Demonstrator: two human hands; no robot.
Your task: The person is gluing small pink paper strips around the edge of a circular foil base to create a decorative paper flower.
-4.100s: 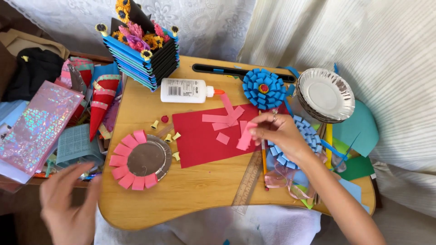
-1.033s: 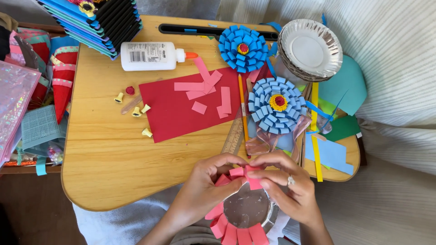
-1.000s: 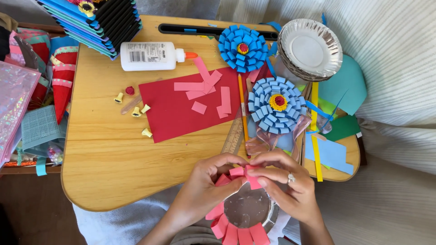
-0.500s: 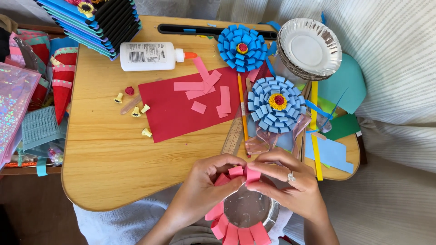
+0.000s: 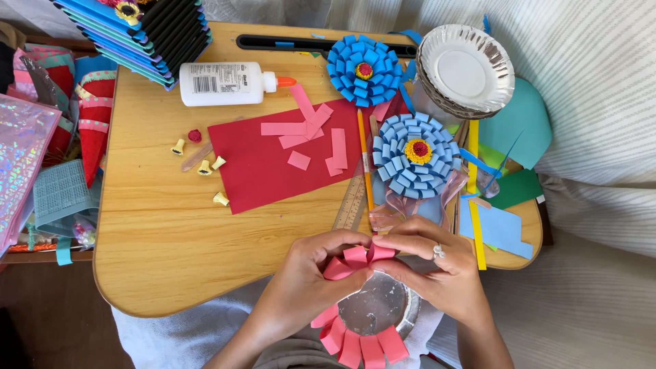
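1. Both hands have nudged slightly higher since half a second ago, hovering at the near edge of the wooden lap table (image 5: 171, 253).
2. Left hand (image 5: 311, 277) and right hand (image 5: 437, 273) pinch looped pink paper strips (image 5: 355, 258) against the silver paper plate (image 5: 374, 311).
3. Behind them lie a red paper sheet (image 5: 263, 167), a glue bottle (image 5: 222, 83) and two blue paper flowers (image 5: 413, 156).

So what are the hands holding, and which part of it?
Both hands, left hand and right hand, hold a silver paper plate ringed with pink paper loops, pinching the loops at its top edge.
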